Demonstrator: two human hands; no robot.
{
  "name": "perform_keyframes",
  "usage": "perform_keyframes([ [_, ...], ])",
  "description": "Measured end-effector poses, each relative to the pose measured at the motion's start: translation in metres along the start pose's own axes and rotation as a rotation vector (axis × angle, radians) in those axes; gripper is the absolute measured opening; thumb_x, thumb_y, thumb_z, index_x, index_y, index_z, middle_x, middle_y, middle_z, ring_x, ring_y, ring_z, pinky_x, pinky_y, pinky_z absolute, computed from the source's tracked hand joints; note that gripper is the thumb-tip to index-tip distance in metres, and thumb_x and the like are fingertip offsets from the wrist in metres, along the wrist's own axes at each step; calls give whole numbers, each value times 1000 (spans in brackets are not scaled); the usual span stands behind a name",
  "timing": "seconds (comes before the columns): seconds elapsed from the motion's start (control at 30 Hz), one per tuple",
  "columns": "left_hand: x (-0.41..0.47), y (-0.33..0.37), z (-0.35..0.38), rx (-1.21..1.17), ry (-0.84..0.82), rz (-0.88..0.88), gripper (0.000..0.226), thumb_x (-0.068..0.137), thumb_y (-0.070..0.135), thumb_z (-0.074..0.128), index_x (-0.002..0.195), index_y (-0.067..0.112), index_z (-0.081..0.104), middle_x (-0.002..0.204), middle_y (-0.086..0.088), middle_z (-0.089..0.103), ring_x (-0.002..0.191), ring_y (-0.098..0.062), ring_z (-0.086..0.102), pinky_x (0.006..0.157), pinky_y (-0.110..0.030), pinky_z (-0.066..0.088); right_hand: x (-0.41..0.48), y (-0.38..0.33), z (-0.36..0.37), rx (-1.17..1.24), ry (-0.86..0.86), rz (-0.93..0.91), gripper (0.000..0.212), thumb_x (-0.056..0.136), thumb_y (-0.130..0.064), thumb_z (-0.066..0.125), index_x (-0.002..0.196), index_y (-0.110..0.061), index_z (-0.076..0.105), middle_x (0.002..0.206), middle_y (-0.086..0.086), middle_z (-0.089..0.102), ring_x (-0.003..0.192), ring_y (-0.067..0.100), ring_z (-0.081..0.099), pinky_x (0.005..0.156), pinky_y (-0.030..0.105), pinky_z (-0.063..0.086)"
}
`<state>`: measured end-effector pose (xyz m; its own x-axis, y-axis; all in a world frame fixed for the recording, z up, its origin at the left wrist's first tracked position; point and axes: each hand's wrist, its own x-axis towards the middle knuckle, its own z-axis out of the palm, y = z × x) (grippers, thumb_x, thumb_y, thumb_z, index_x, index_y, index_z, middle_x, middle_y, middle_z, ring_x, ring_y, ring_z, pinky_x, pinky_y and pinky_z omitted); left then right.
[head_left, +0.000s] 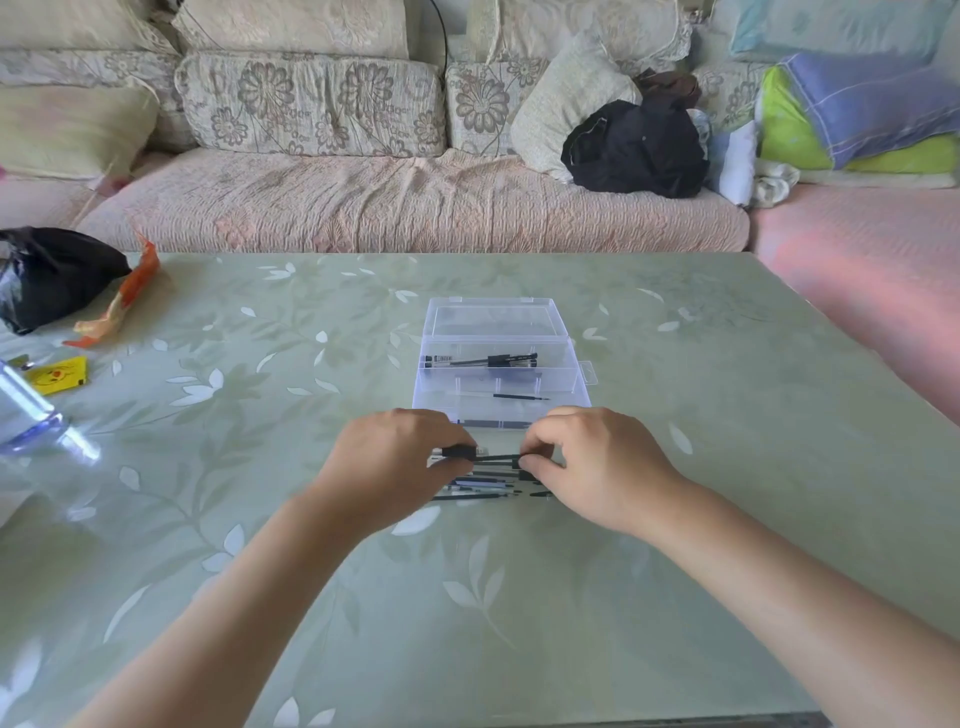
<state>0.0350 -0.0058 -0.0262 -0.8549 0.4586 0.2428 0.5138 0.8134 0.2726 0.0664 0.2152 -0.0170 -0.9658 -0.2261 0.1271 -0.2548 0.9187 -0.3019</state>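
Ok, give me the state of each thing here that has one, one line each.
Clear box: open, lid swung back.
Pens in the box: lying flat in the far compartment.
Refill: lying alone in the middle compartment.
Held pen: horizontal, gripped at both ends.
Left hand: grips the pen's thick end.
Right hand: pinches its thin end.
Pile of pens: loose on the table.

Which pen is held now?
The black pen pinched at each end by left hand and right hand, over the loose pile; the rest lie there or in the clear box.
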Motion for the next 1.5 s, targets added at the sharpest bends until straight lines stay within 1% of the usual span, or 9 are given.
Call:
perform_keyframes([
  [0.3, 1, -10, -4, 31, -50, -123, 14, 90, 47, 58, 96, 42, 69, 96, 24, 66, 79, -4, 50, 59, -13, 33, -1, 9, -8, 3, 17, 52, 13, 87, -41, 64, 95, -34, 72, 96, -18, 70, 91, 5, 59, 76, 26, 46],
  [0.37, 1, -13, -5, 34, -80, -134, 13, 89, 48, 59, 97, 42, 68, 97, 25, 66, 80, -4, 51, 60, -14, 34, -2, 13, -10, -3, 22, 64, 11, 88, -40, 64, 93, -35, 72, 97, -17, 67, 91, 5, 59, 74, 26, 45],
  [0.43, 1, -15, -5, 24, -129, -135, 13, 88, 49, 60, 95, 43, 68, 99, 25, 63, 78, -1, 51, 59, -16, 34, -5, 17, -9, -17, -28, 68, 10, 88, -40, 64, 93, -36, 71, 95, -16, 64, 90, 6, 58, 70, 25, 42],
  [0.57, 0, -13, -5, -6, -233, -108, 10, 86, 48, 62, 93, 43, 69, 97, 21, 59, 70, 7, 49, 58, -15, 31, -13, 17, -4, 80, -163, 89, 14, 82, -38, 71, 96, -38, 70, 88, -19, 67, 85, 0, 58, 76, 22, 47],
  [0.83, -3, -13, -3, 73, -375, -110, 16, 84, 42, 63, 100, 41, 66, 95, 19, 61, 86, -7, 50, 68, -20, 41, -22, 18, 9, 3, -196, 28, 12, 82, -43, 68, 87, -33, 67, 86, -14, 56, 81, 2, 55, 74, 25, 46],
  [0.93, -3, -13, -3, 63, -373, -100, 15, 82, 39, 65, 96, 41, 65, 89, 20, 58, 81, -5, 49, 62, -19, 36, -21, 18, 10, -42, -198, 1, 13, 84, -44, 65, 90, -32, 67, 84, -14, 53, 80, 4, 53, 72, 25, 44],
  [1.1, -3, -13, -2, 89, -369, -84, 14, 79, 40, 64, 93, 40, 64, 93, 19, 61, 85, -8, 52, 67, -22, 43, -19, 16, 11, -71, -197, -13, 14, 84, -44, 64, 91, -32, 67, 86, -15, 54, 80, 4, 53, 72, 25, 45],
  [1.33, 0, -11, -3, 115, -334, -51, 16, 78, 39, 65, 93, 34, 63, 90, 15, 61, 79, -9, 51, 56, -16, 32, -14, 12, 11, -65, -170, 9, 14, 81, -46, 65, 88, -35, 64, 85, -16, 55, 81, 2, 53, 71, 24, 44],
  [1.5, 7, -15, -9, 19, -199, -72, 18, 85, 33, 62, 103, 38, 62, 95, 15, 63, 82, -9, 51, 55, -14, 30, 3, 7, -7, 63, -17, 104, 5, 85, -40, 65, 89, -37, 65, 91, -19, 62, 86, 1, 57, 75, 25, 47],
])
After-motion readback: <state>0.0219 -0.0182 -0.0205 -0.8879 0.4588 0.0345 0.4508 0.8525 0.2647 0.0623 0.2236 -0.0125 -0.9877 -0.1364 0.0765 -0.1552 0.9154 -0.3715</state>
